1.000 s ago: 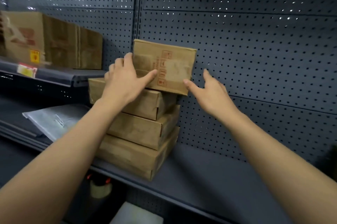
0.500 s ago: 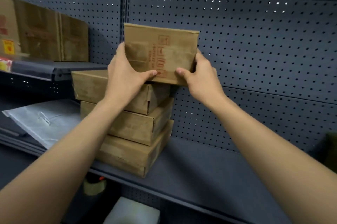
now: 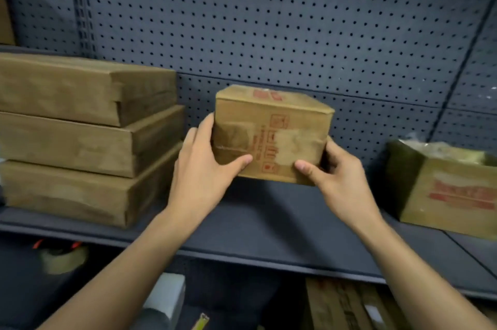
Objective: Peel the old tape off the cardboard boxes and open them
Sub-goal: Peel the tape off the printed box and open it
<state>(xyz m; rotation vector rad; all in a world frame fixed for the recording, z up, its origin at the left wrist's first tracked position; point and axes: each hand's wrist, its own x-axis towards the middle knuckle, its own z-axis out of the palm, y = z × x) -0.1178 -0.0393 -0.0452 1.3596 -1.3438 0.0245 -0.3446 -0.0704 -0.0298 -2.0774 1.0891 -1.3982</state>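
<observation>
Cardboard box (image 3: 271, 136), small, red-printed, one only, gripped between two hands. Left hand (image 3: 199, 176) wrapped on left side, thumb across near face. Right hand (image 3: 338, 182) clasping lower right corner, thumb on near face. Held over grey shelf (image 3: 269, 227), before pegboard (image 3: 269, 20); contact with shelf not discernible.

Left of grip, just beside left hand: stack (image 3: 80, 139) of three flat boxes. Right of grip, well apart: one open-topped box (image 3: 443, 190), cut off by frame edge.

Half a second back, perched tilted atop that stack; now off it, lower, to its right.

Below grip: one tape roll (image 3: 63, 257), blurred; other items there unidentifiable. Pale patch on near face, tape or label unclear.
</observation>
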